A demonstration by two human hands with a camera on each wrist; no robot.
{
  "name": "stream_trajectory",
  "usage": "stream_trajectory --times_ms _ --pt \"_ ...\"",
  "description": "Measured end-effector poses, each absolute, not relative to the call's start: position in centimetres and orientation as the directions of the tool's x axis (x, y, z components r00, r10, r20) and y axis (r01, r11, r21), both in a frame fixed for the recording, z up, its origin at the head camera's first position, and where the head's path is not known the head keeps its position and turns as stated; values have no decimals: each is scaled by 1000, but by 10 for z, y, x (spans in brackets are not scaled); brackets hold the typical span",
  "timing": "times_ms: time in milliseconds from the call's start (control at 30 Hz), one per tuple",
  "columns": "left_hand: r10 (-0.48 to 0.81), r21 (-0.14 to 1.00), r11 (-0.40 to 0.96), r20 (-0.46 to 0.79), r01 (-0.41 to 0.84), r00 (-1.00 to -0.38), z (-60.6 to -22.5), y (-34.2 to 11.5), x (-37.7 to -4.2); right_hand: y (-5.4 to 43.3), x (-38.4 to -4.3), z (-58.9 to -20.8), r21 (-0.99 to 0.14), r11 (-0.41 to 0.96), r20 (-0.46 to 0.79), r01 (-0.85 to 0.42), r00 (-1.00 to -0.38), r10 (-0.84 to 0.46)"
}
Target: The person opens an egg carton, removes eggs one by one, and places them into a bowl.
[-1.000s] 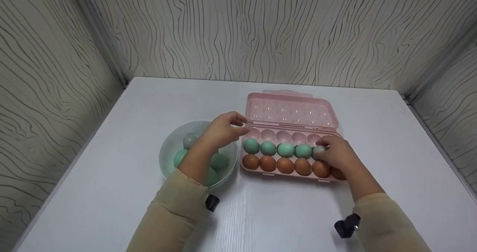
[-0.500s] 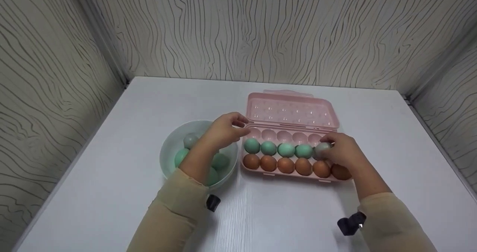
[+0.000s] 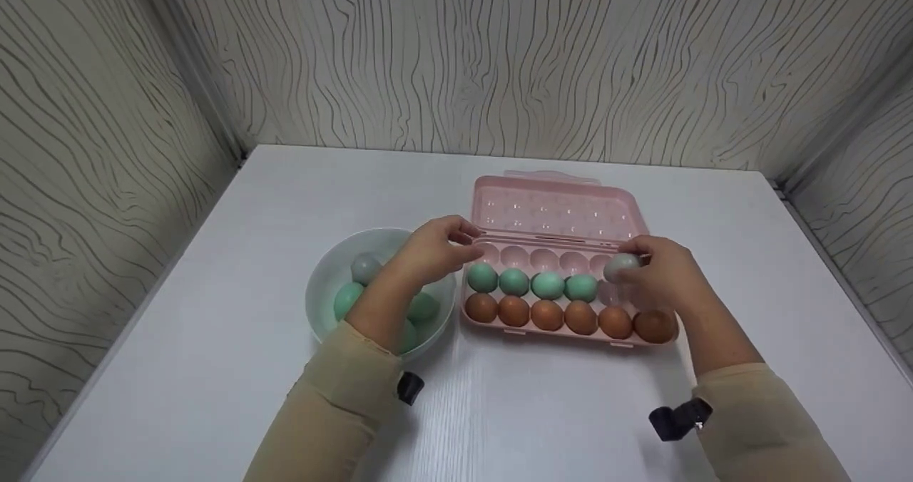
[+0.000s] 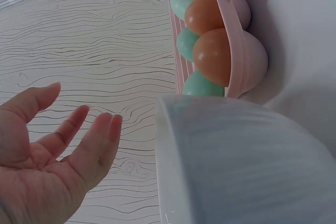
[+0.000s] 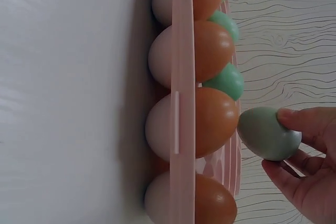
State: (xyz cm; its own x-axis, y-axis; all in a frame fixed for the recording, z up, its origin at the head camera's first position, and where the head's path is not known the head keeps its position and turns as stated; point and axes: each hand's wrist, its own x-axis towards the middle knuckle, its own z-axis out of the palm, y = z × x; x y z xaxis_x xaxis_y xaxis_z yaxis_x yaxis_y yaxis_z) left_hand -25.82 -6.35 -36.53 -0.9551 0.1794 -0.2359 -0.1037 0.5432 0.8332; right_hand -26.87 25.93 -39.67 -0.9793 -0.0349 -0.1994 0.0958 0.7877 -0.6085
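My right hand (image 3: 667, 272) pinches a pale grey-green egg (image 5: 269, 133) between thumb and fingers, raised over the right end of the pink egg carton (image 3: 524, 330). Brown eggs (image 3: 547, 315) fill the carton's front row. Several green eggs (image 3: 548, 286) sit in the middle row, left of a bare hollow under the held egg. The back row's visible hollows hold nothing. My left hand (image 3: 436, 250) hovers by the carton's left end, fingers loosely bent and holding nothing; the left wrist view shows its palm and spread fingers.
A pale bowl (image 3: 321, 268) stands left of the carton, under my left forearm. Inside it lie several green eggs (image 3: 348, 299) and a greyish egg (image 3: 365, 267). The carton's lid (image 3: 560, 211) lies folded back behind it. A patterned wall (image 3: 456, 61) rises behind the white table (image 3: 528, 411).
My right hand has lifted the pale egg up and back from its middle-row hollow, which now shows bare. The left hand has barely moved.
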Motion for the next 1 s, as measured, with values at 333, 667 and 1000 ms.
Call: stream_trajectory --times_ms 333,667,1000 --pt "190 825 560 -217 -76 -957 -363 -59 -256 243 -268 -385 -716 696 -159 56 -984 -83" --pt "275 850 526 -149 18 -950 -361 -47 -255 217 -263 -374 -819 574 -122 25 -984 -132" --pt "349 878 463 -56 120 -935 -364 -34 -254 191 -258 -370 -863 501 -53 -62 -976 -212"
